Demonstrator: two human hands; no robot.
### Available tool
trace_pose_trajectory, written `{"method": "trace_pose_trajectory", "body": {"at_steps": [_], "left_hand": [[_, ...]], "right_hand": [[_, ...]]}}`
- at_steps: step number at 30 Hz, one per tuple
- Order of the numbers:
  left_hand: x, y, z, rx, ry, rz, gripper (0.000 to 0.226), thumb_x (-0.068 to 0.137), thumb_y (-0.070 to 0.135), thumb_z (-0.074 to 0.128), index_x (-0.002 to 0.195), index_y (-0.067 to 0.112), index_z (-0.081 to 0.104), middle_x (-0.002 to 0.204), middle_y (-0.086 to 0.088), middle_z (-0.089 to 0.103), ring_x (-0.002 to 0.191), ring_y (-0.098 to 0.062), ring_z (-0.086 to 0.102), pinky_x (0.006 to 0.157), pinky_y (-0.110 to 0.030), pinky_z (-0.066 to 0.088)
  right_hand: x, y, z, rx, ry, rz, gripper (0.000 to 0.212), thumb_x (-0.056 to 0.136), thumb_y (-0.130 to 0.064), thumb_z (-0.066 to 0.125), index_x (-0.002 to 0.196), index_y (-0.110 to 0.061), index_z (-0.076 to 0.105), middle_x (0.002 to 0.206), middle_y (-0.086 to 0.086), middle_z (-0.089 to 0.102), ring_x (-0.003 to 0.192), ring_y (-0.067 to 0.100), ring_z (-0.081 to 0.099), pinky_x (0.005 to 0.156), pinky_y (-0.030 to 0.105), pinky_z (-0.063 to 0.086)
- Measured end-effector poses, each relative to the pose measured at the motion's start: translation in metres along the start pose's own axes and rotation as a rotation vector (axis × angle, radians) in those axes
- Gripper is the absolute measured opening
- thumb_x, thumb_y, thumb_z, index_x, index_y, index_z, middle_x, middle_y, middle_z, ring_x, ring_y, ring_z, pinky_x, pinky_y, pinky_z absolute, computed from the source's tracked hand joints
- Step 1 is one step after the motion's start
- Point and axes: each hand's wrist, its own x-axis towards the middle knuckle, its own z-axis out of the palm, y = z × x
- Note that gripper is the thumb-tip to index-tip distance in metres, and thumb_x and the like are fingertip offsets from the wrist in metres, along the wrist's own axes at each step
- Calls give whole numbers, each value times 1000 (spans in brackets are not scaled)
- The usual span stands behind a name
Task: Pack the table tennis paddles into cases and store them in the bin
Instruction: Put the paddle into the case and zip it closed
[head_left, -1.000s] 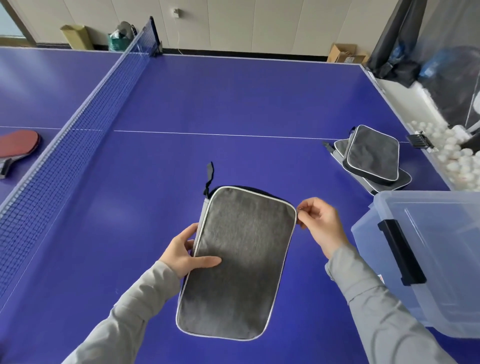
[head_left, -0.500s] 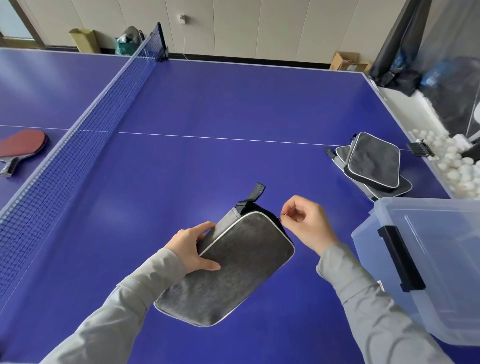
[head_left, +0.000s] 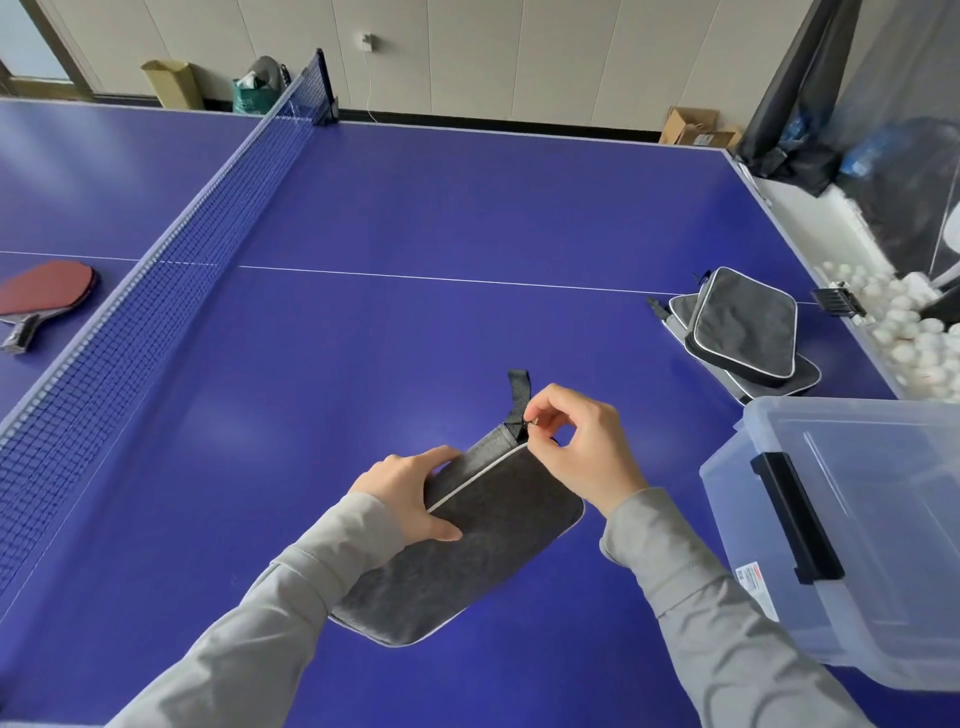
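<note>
Beyond the net we see one red paddle (head_left: 48, 291), its handle partly cut off by the frame edge. Our left hand (head_left: 410, 493) grips the grey case (head_left: 467, 551) above the table (head_left: 415, 218); our right hand (head_left: 582, 447) pinches its zipper pull, barely visible. Two stacked cases (head_left: 748, 332) lie right, near one clear bin (head_left: 857, 530), cropped.
</note>
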Motion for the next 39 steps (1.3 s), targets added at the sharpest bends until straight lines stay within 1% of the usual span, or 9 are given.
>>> {"method": "trace_pose_trajectory", "body": {"at_steps": [4,7,11,15,21,28,32,35,39], "left_hand": [[-6,-4,7,-142,64,-55,76,62,41,82,129,41,46,93,13,59,100,-19,61,88,-28,48],[-11,-15,15,-374,119,-111,70,58,34,86,120,39,54,88,12,66,88,-16,64,87,-28,50],[-25,-37,19,-731,198,-210,59,49,26,87,95,46,57,75,6,72,72,-14,69,72,-29,55],[-43,-74,11,-1023,293,-321,62,48,20,82,104,32,61,69,3,74,60,-16,70,53,-25,55],[-64,-169,-15,-1150,363,-490,71,46,20,84,113,29,60,71,-1,75,62,-19,71,64,-33,57],[-87,-290,-54,-1138,353,-633,47,73,2,75,112,24,61,59,8,71,50,-10,67,44,-22,54],[-89,-338,-62,-1159,285,-690,49,66,7,82,106,26,62,60,7,72,52,-13,69,54,-28,55],[-86,-366,-62,-1174,221,-695,64,37,22,92,95,30,67,70,2,74,61,-19,71,66,-34,55],[-79,-389,-56,-1153,225,-703,61,58,12,87,114,21,64,93,-10,73,85,-31,68,85,-44,54]], "right_hand": [[1,9,7,-6,21,-48,8,80,-1,62,82,-9,65,76,-3,62,72,1,54,70,7,41],[-1,18,18,5,3,-22,12,85,-12,62,95,-11,68,94,-4,62,89,1,54,82,7,38],[-14,29,39,0,-126,111,34,87,-25,63,121,-20,60,115,-12,51,113,7,46,99,19,35],[-32,37,67,16,-314,246,54,88,-28,63,138,-25,42,129,-14,41,121,2,39,103,23,35],[-64,37,125,-224,-501,359,63,91,-36,57,145,-29,27,150,-6,26,140,15,24,113,40,27],[-94,21,206,-498,-590,493,72,92,-51,47,149,-31,9,159,0,3,147,20,4,112,39,25],[-104,20,232,-610,-617,552,75,91,-56,43,150,-31,3,160,0,-5,147,21,-4,114,42,24],[-108,19,244,-675,-626,581,77,90,-57,44,150,-29,4,159,1,-8,147,22,-6,114,44,25],[-108,17,249,-740,-639,599,80,89,-57,46,150,-28,4,159,2,-10,147,23,-8,115,44,23]]}}
